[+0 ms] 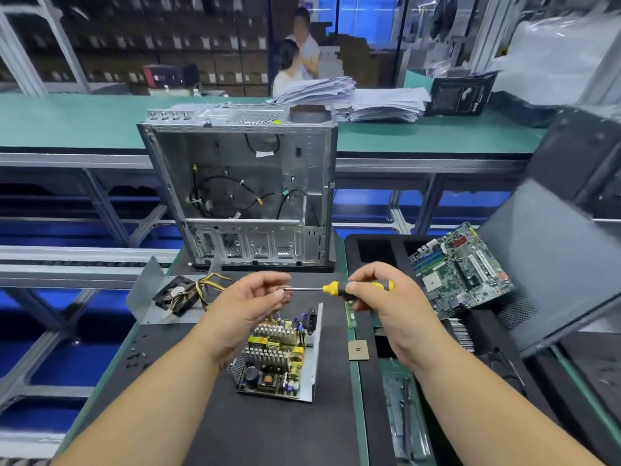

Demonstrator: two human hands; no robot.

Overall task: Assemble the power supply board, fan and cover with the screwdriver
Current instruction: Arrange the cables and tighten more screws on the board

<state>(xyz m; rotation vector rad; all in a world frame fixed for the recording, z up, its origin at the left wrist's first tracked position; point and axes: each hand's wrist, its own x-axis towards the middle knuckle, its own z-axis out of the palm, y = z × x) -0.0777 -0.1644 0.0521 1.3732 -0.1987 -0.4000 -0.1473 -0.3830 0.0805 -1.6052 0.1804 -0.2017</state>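
1. A yellow-and-black screwdriver (349,288) is held level above a dark work mat (268,428), shaft pointing to the person's left, probably so that its tip can be reached by the other hand.
2. The handle is gripped by the right hand (379,297), fingers curled round it.
3. The left hand (250,302) is raised to the tip of the shaft, fingers bent and thumb close to the forefinger; a screw is perhaps being seated on the tip, but whether anything is pinched there cannot be told (the spot is too small and partly hidden).
4. The power supply board (277,358) lies just below the hands on the mat, seated in its open metal tray with heat sinks facing up, so its fixing points are presumably left reachable from above.
5. The fan (176,295) rests to the left on a bent grey metal cover (148,290), its yellow and black wires trailing toward the board; both appear set aside for later steps.
6. An open computer case (242,190) stands upright behind the mat, and a motherboard (462,269) lies tilted in a black tray to the right.
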